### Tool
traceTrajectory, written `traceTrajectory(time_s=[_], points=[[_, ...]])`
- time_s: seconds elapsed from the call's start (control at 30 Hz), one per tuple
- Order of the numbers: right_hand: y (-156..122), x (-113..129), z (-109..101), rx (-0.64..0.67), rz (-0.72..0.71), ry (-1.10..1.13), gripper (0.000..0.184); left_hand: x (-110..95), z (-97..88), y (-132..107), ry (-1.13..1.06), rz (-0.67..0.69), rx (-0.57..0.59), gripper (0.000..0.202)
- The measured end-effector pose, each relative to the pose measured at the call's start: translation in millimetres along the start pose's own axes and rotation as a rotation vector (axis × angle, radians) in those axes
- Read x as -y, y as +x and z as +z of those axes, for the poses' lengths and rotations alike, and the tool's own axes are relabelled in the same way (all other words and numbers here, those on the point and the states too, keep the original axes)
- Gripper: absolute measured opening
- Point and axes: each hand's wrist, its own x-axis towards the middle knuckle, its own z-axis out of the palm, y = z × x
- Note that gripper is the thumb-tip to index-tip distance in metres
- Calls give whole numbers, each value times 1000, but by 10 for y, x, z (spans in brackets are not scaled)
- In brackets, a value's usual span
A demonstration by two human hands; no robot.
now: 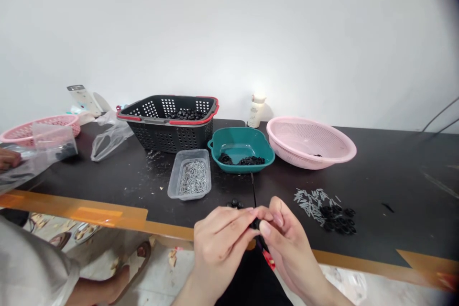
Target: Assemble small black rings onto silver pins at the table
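My left hand [224,239] and my right hand [287,236] meet above the table's front edge. Pinched between their fingertips is a small black round part [256,224], mostly covered by the fingers. Just behind my left hand lie several small black parts [234,203] on the tabletop. To the right of my right hand are a loose pile of grey pins [311,203] and a heap of black ring-shaped parts [339,220]. Farther back stands a clear tub [172,186] holding silvery metal pins [195,177].
A teal basin [238,137] with black parts, a pink colander [304,160] and a black basket [168,135] line the back. A white bottle [256,111] stands by the wall. At left, another person's hand [9,158] is at a plastic bag [53,141], near a pink basket [39,123].
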Motion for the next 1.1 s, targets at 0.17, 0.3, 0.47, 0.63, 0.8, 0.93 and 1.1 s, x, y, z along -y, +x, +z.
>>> traceTrajectory(time_s=[0.17, 0.3, 0.47, 0.63, 0.8, 0.93, 1.1], points=[[-49, 36, -4, -49, 95, -36, 30, 1, 23, -10, -6, -58, 2, 20], [-57, 55, -19, -84, 112, -162, 22, 21, 18, 32, 29, -31, -16, 17], [-17, 58, -45, -57, 89, -228, 21, 28, 6, 43, 107, 50, 8, 17], [18, 85, -62, 30, 107, -152, 33, 35, -14, 7, 114, 59, 55, 13], [12, 155, -53, 60, 195, -67, 23, 49, -14, 36, 0, -65, 47, 11], [19, 175, -49, 18, 208, -99, 17, 54, 1, 64, -95, -168, 58, 14], [23, 128, -93, -30, -58, -443, 10, 40, 8, 75, -87, -197, 58, 15]])
